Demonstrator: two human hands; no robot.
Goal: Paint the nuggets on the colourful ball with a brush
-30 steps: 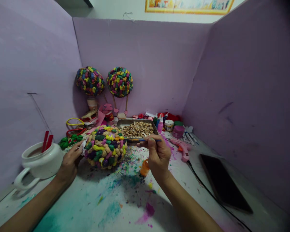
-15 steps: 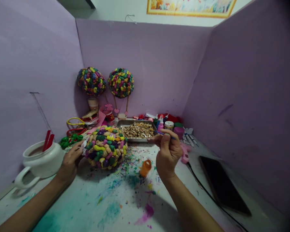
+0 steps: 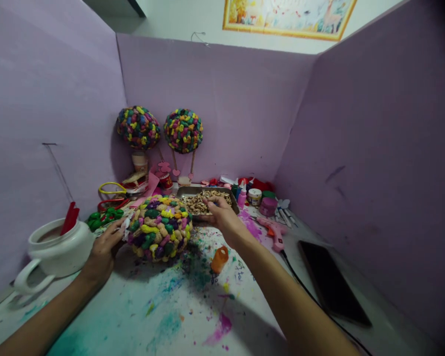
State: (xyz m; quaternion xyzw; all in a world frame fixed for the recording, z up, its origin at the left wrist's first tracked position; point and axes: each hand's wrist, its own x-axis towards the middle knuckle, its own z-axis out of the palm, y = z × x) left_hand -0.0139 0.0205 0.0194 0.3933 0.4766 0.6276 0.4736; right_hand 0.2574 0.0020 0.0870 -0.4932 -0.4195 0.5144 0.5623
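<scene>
A ball covered in peanut shells (image 3: 159,228), some painted yellow, green, purple and pink and some bare tan, sits tilted on the paint-stained table (image 3: 133,316). My left hand (image 3: 106,244) grips its left end, where a crumpled white piece (image 3: 126,228) sticks out. To the ball's right, my right hand (image 3: 224,220) reaches forward with its fingers bent together, in front of the metal tray (image 3: 235,203). The thin blue paintbrush seen in it earlier is hidden behind the hand now. A small orange paint bottle (image 3: 219,259) stands open below my right wrist.
Shell pieces (image 3: 198,202) fill the tray. Two finished-looking shell balloons (image 3: 183,131) stand behind. A white pot (image 3: 61,249) and scissors (image 3: 113,195) are left; a pink glue gun (image 3: 276,231) with its cord, paint jars (image 3: 269,205) and a black phone (image 3: 333,282) are right.
My right hand has swung left and forward, from beside the glue gun to the front of the tray near the ball. The left hand still holds the ball. The view has shifted slightly.
</scene>
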